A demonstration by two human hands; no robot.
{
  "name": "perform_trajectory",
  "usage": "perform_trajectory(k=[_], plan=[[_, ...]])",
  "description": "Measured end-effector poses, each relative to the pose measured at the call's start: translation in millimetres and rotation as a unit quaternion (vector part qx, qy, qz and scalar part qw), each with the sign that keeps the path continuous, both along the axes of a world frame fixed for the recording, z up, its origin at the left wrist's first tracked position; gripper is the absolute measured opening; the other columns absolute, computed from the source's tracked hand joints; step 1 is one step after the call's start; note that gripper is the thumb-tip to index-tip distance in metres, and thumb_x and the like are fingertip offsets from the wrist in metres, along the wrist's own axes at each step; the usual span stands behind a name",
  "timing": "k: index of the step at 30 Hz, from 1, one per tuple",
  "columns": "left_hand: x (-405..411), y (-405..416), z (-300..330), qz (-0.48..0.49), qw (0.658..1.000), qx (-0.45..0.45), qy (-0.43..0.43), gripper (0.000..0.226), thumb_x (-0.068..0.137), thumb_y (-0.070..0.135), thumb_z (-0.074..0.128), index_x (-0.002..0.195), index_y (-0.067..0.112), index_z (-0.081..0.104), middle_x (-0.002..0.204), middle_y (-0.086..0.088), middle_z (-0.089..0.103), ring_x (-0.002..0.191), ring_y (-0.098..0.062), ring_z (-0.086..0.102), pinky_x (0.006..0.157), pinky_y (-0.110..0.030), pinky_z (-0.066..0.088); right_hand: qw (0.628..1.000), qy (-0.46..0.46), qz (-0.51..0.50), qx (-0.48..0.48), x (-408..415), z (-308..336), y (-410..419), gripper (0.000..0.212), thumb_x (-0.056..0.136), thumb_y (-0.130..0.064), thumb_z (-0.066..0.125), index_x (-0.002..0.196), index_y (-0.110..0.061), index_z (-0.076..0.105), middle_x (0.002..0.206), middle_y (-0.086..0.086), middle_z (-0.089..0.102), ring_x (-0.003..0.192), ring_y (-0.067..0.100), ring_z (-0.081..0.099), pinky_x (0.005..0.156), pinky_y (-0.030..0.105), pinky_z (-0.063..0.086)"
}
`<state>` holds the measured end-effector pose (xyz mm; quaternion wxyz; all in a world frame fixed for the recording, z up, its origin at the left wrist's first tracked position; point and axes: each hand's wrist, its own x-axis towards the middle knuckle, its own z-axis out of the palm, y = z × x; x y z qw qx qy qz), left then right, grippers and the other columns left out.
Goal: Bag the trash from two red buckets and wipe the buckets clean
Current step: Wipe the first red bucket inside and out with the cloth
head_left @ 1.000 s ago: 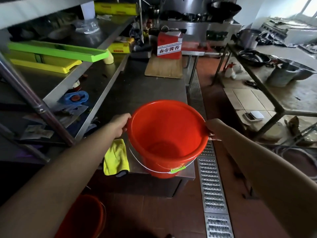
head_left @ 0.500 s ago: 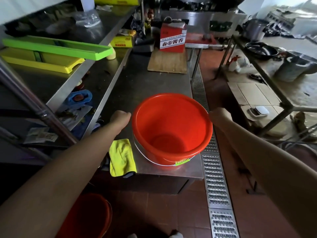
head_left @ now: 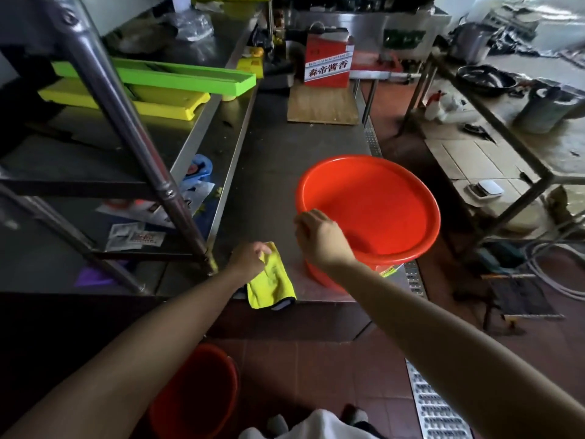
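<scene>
A: Bench [head_left: 285, 160] carries the bucket [head_left: 370, 213] right of centre; right hand [head_left: 319, 239] curls over its near-left rim.
B: Cloth [head_left: 270, 280]?
A: Lower centre, just left of the bucket, long axis toward us; left hand [head_left: 248, 259] pinches its far end.

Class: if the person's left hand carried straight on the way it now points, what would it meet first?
The left hand points forward and right, its fingers already at the yellow cloth on the steel table. So it meets the cloth first; beyond lies the red bucket, though depth is unclear.
</scene>
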<state>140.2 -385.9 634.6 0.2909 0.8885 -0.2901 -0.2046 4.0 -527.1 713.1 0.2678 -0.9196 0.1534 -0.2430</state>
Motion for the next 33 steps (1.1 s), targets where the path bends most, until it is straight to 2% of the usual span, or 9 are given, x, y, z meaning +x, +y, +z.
perform_trajectory(k=[4,8,11,14,16,19,22,28,33], plan=[[-1,33,-38,-0.010,1.000,0.015,0.002,0.033,0.075,-0.010,0.052,0.093,0.010,0.073,0.099,-0.009,0.071,0.093,-0.026,0.063,0.072,-0.025,0.043,0.988,0.147,0.028,0.047,13,-56,41,0.021,0.095,-0.019,0.052,0.096,-0.007,0.069,0.100,0.014,0.066,0.088,0.038,0.064,0.072,0.045,0.052],[-2,59,-81,0.016,0.998,0.043,0.049,0.031,0.071,-0.013,0.054,0.088,0.005,0.072,0.089,-0.009,0.067,0.095,-0.026,0.062,0.071,-0.026,0.042,0.946,0.304,-0.005,0.110,24,-119,43,0.020,0.094,-0.022,0.050,0.092,-0.009,0.066,0.102,0.015,0.068,0.092,0.036,0.065,0.073,0.037,0.051],[-1,70,-113,0.014,0.995,0.083,0.059,0.034,0.072,-0.010,0.054,0.089,0.014,0.071,0.097,-0.005,0.065,0.095,-0.021,0.060,0.069,-0.022,0.034,0.916,0.367,-0.046,0.153,41,-162,39,0.024,0.096,-0.022,0.052,0.110,-0.010,0.066,0.113,0.016,0.066,0.105,0.035,0.063,0.083,0.035,0.050],[7,74,-138,0.015,0.992,0.100,0.069,0.037,0.070,-0.008,0.053,0.086,0.022,0.067,0.099,-0.003,0.063,0.093,-0.020,0.060,0.072,-0.024,0.039,0.909,0.371,-0.082,0.171,67,-197,32,0.038,0.093,-0.017,0.056,0.130,-0.009,0.057,0.131,0.019,0.056,0.124,0.036,0.050,0.096,0.036,0.044],[12,72,-150,0.027,0.991,0.110,0.069,0.038,0.070,-0.006,0.053,0.086,0.025,0.067,0.098,-0.001,0.064,0.093,-0.020,0.061,0.074,-0.025,0.042,0.901,0.376,-0.113,0.183,83,-214,28,0.047,0.093,-0.025,0.059,0.137,-0.012,0.048,0.135,0.020,0.049,0.128,0.039,0.044,0.102,0.040,0.041],[15,69,-162,0.036,0.991,0.107,0.069,0.041,0.067,-0.008,0.052,0.088,0.022,0.071,0.099,-0.003,0.066,0.095,-0.020,0.064,0.074,-0.024,0.046,0.891,0.388,-0.143,0.185,103,-234,27,0.059,0.092,-0.041,0.063,0.139,-0.013,0.041,0.138,0.018,0.048,0.129,0.039,0.044,0.105,0.044,0.038],[15,71,-169,0.037,0.990,0.114,0.068,0.042,0.068,-0.009,0.051,0.088,0.023,0.070,0.103,-0.002,0.066,0.096,-0.019,0.064,0.081,-0.032,0.053,0.889,0.403,-0.162,0.148,117,-248,30,0.068,0.089,-0.052,0.066,0.139,-0.013,0.042,0.140,0.014,0.051,0.131,0.036,0.043,0.106,0.043,0.035],[19,79,-172,0.056,0.989,0.123,0.051,0.038,0.072,-0.009,0.051,0.085,0.022,0.068,0.103,-0.005,0.062,0.095,-0.023,0.063,0.086,-0.037,0.051,0.890,0.409,-0.141,0.142,130,-260,38,0.046,0.090,-0.035,0.062,0.128,-0.010,0.059,0.130,0.015,0.061,0.124,0.035,0.052,0.102,0.037,0.040],[20,85,-156,0.062,0.992,0.105,0.044,0.033,0.073,-0.005,0.052,0.087,0.020,0.068,0.105,-0.005,0.062,0.098,-0.023,0.061,0.087,-0.033,0.049,0.909,0.364,-0.115,0.170,108,-236,43,0.050,0.086,-0.035,0.068,0.130,-0.015,0.056,0.129,0.014,0.057,0.119,0.037,0.055,0.097,0.039,0.045]])
